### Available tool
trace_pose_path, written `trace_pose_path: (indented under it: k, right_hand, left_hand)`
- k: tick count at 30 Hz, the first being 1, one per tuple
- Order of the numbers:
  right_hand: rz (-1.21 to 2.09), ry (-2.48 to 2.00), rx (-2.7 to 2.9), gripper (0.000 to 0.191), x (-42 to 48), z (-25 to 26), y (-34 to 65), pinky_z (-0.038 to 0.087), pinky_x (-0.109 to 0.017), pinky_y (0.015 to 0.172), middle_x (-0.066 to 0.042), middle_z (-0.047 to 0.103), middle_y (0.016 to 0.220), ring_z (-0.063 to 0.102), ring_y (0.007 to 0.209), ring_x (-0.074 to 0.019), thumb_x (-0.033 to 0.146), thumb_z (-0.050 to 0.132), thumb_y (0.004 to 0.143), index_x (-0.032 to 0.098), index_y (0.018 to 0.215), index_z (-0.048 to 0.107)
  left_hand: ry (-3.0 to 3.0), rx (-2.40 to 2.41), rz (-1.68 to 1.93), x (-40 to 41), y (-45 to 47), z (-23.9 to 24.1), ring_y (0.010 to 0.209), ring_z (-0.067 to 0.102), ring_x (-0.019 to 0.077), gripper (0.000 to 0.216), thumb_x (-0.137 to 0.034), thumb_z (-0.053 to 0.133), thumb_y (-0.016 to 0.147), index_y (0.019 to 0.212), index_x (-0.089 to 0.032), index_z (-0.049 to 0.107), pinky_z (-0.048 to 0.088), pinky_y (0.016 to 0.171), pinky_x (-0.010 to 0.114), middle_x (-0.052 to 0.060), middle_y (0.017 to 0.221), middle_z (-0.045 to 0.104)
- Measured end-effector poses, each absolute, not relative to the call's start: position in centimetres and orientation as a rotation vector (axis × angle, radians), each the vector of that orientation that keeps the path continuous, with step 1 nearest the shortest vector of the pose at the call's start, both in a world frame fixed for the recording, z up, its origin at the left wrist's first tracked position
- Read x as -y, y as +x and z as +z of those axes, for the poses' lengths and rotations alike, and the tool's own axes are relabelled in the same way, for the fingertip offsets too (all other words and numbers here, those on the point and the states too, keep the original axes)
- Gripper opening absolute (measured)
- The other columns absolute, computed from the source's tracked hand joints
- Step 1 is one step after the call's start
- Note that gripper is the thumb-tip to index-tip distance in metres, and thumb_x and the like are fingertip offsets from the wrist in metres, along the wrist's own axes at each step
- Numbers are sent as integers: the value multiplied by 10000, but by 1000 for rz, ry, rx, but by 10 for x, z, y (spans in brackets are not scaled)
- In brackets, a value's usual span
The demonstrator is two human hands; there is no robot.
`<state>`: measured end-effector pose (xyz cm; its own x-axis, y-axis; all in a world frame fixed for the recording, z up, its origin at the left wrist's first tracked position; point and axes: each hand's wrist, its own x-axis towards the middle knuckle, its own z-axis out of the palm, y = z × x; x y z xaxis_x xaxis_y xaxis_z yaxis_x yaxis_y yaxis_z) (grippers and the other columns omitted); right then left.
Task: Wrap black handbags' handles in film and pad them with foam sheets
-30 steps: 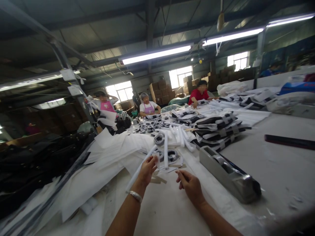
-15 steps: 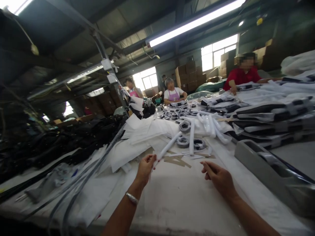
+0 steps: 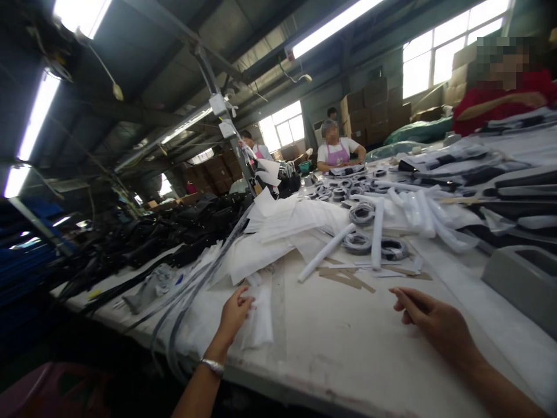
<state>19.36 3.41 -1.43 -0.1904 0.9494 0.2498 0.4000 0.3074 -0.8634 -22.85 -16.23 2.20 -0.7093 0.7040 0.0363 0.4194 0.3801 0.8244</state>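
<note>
My left hand [image 3: 236, 313] is over the table's near left part, its fingers slightly bent and apart. Right beside its fingertips lies a folded piece of translucent white sheeting [image 3: 261, 319]; whether they touch, I cannot tell. My right hand [image 3: 429, 319] hovers above the bare tabletop on the right, fingers curled in and thumb against the forefinger, with nothing showing in it. Beyond and between the hands lie a white roll [image 3: 326, 253], a second white roll [image 3: 378, 235] and flat brown card strips [image 3: 346, 277]. Coiled grey cords [image 3: 357, 243] lie around the second roll.
White sheets [image 3: 261, 249] are piled ahead on the left. A grey plastic holder [image 3: 522, 278] stands at right. Dark cords [image 3: 174, 325] hang over the near left edge. Wrapped black items [image 3: 522, 197] are stacked at far right. Several co-workers are across the table.
My left hand has moved left, away from the near end of the white roll, to the folded sheeting. The right hand keeps its curled pose. My view has turned left.
</note>
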Motion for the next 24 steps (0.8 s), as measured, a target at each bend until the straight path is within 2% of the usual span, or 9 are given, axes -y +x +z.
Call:
trace_pose_path:
  k: [5, 10, 14, 17, 21, 24]
  right_hand:
    - [821, -1237, 1765, 452, -35, -15, 194, 498, -294, 536, -18, 715, 649, 665, 530, -206, 656, 562, 765, 248, 828, 748]
    - [838, -1272, 1761, 459, -37, -17, 194, 494, -302, 535, -15, 710, 633, 670, 535, -211, 673, 562, 745, 259, 815, 748]
    - [810, -1271, 1765, 463, -38, -16, 194, 484, -312, 513, -15, 686, 574, 656, 502, -218, 683, 555, 742, 262, 783, 745]
    - [820, -1283, 1768, 465, -37, -15, 194, 487, -314, 523, -12, 694, 593, 659, 512, -219, 684, 556, 735, 264, 793, 747]
    - [826, -1268, 1767, 466, -38, -18, 195, 489, -307, 534, -10, 707, 629, 664, 530, -214, 679, 562, 745, 264, 836, 752]
    - [845, -1258, 1758, 459, -38, -20, 195, 490, -299, 541, -9, 710, 645, 665, 539, -207, 668, 567, 755, 259, 852, 752]
  left_hand:
    - [1048, -2448, 1201, 164, -240, 12, 809, 680, 176, 390, -220, 641, 883, 1262, -162, 566, 537, 796, 364, 17, 896, 707]
    - [1090, -2511, 1166, 168, -249, 12, 913, 708, 195, 507, -95, 665, 789, 1282, -153, 563, 536, 874, 365, 105, 1188, 693]
    - [1158, -2592, 1198, 177, -246, 14, 1135, 652, 257, 490, -177, 644, 785, 1272, -191, 600, 479, 992, 371, 119, 1374, 605]
    - [1246, -2578, 1195, 184, -235, 11, 1244, 587, 269, 360, -286, 591, 842, 1185, -217, 673, 433, 1062, 392, 94, 1317, 655]
    - [1332, -2496, 1178, 188, -219, 5, 1157, 652, 261, 211, -323, 636, 799, 957, -263, 762, 445, 1068, 374, 57, 1122, 755]
    - [1298, -2564, 1313, 186, -212, 12, 1264, 575, 284, 311, -371, 581, 834, 1061, -226, 736, 374, 1133, 413, 96, 1249, 696]
